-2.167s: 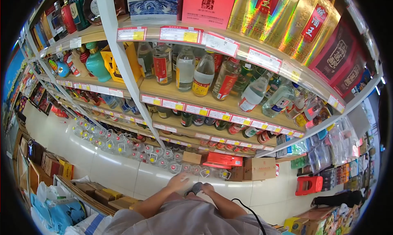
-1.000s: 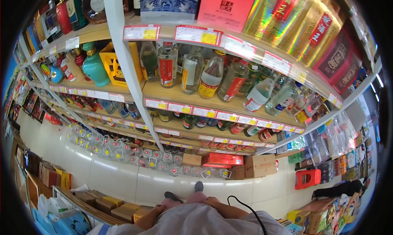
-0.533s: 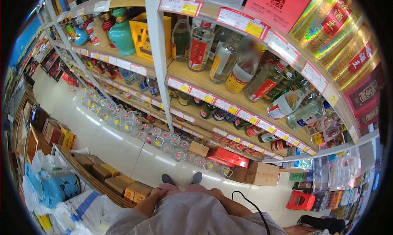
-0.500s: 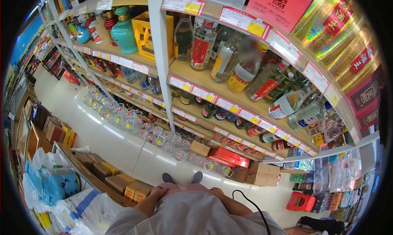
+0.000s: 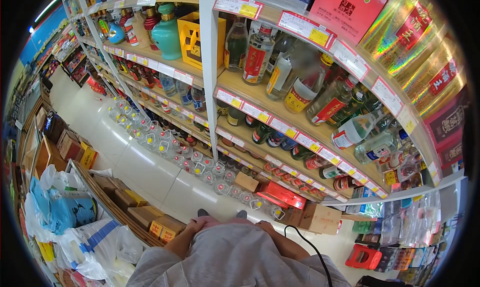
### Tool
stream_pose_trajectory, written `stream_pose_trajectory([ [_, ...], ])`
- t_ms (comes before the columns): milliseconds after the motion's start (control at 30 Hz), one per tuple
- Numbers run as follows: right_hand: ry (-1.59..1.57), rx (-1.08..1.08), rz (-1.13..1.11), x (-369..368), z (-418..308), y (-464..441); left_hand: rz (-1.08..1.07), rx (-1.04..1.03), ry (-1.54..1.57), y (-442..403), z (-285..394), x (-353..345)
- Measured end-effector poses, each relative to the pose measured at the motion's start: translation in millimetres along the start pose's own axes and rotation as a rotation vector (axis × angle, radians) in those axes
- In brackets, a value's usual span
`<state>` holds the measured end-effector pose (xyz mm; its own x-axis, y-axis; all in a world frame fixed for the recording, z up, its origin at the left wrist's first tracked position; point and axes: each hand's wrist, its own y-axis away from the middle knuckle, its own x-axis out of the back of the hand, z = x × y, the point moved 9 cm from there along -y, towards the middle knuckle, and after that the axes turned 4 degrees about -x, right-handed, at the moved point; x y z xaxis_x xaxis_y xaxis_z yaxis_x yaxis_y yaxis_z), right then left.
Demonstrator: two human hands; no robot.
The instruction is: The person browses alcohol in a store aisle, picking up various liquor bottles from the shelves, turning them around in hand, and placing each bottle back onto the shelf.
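Note:
My left hand (image 5: pixel 193 227) rests low at my left side, against the pink shorts (image 5: pixel 215 222) and the edge of my grey shirt (image 5: pixel 227 252). On the other side, my right hand (image 5: pixel 265 227) lies against my right hip in the same way. The fingers of both hands are small and partly hidden, and no object shows in either. Beyond my shoes (image 5: pixel 242 214), plastic jugs (image 5: pixel 221 187) line the floor by the shelf. The bottles (image 5: pixel 259 54) on the shelf are well out from both hands.
A tall liquor shelf (image 5: pixel 240 89) runs along the front and right. Cartons (image 5: pixel 320 218) and a red box (image 5: pixel 281 194) sit at its foot. To the left stands a counter with plastic bags (image 5: pixel 100 244) and boxes (image 5: pixel 165 228). A red stool (image 5: pixel 364 257) is at the right; a black cable (image 5: pixel 312 247) hangs beside me.
The view has shifted slightly, so the shelf and floor sit a little further right in it. Both hands stay at my sides.

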<state>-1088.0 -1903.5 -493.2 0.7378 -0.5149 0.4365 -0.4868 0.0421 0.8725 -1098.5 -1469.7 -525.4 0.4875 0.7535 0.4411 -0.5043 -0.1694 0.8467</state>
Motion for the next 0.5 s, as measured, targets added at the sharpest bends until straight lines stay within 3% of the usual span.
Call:
stream_pose_trajectory([
  [233,0.006,0.016,0.038,1.8,0.5,-20.6,-0.074,0.015,-0.1,-9.6,4.8,4.8],
  [333,0.167,0.18,0.03,3.8,-23.3,-24.3,-0.111,0.005,-0.133,-1.5,10.8,19.0],
  [500,0.032,0.068,0.078,1.5,-42.8,-57.7,-0.244,-0.113,-0.102,65.9,60.0,70.3],
])
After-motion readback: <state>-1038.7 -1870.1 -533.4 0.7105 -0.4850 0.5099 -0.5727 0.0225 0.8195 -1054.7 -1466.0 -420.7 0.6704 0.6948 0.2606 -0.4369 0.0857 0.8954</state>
